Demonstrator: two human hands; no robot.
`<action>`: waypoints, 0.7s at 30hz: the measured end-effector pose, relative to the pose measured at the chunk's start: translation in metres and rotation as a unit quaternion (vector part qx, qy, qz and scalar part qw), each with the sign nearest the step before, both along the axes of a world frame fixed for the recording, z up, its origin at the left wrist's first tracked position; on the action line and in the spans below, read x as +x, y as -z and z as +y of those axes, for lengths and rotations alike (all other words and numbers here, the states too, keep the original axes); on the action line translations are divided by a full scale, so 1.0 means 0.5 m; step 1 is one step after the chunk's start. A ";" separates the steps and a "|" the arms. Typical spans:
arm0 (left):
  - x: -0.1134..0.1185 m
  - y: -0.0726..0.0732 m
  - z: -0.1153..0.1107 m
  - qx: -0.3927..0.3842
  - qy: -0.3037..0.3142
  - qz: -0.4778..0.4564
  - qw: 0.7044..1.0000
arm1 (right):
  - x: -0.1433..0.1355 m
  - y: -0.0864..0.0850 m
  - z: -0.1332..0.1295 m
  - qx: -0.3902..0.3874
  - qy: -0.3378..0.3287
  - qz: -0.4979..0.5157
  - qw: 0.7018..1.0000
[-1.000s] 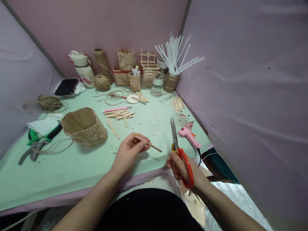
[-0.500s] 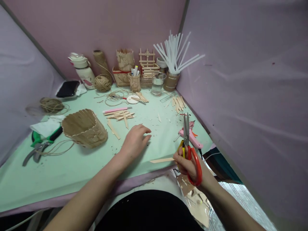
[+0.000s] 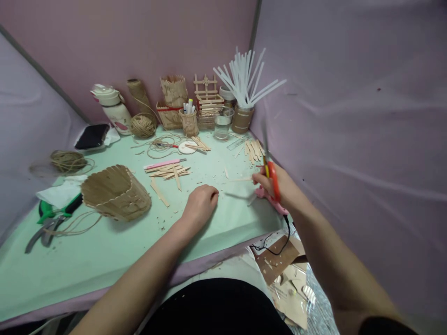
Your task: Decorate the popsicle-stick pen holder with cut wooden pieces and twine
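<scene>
My right hand point(image 3: 285, 187) is raised over the right side of the table, gripping scissors point(image 3: 274, 180) with red and yellow handles. Their blades point up and are blurred. From the same fingers a thin wooden craft stick point(image 3: 240, 179) sticks out to the left. Below that hand lies a pink glue gun point(image 3: 279, 207). My left hand point(image 3: 200, 205) rests on the green cloth with its fingers curled in, and nothing shows in it. To its left are a loose craft stick point(image 3: 159, 192) and a pile of craft sticks point(image 3: 164, 171). A basket made of sticks point(image 3: 118, 197) lies tilted further left.
Green-handled pliers point(image 3: 52, 228) and twine point(image 3: 68, 160) lie at the left. Along the back stand a bottle point(image 3: 117, 116), a pen holder point(image 3: 190, 123), a cup of water point(image 3: 222, 128) and a jar of white glue sticks point(image 3: 242, 118). A purple wall point(image 3: 349, 139) borders the right.
My right hand has moved up and away from the table's front edge with the scissors and stick. The fingers of my left hand, apart before, have curled in. The view has shifted slightly.
</scene>
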State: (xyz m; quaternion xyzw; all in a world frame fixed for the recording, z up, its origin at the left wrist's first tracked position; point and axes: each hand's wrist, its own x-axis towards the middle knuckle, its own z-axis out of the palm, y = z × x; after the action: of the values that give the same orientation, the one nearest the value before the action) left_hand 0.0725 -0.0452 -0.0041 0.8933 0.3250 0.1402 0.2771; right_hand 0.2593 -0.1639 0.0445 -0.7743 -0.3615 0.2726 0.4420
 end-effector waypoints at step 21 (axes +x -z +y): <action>-0.063 -0.005 0.038 -0.498 -0.114 -0.271 0.816 | 0.036 0.051 0.250 -0.205 -0.115 -0.392 0.890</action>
State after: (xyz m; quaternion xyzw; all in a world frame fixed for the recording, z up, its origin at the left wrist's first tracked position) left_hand 0.0412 -0.0260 -0.0017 0.5153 0.3620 0.2261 0.7431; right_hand 0.2772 -0.0390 0.0188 -0.8444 -0.5283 0.0640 0.0617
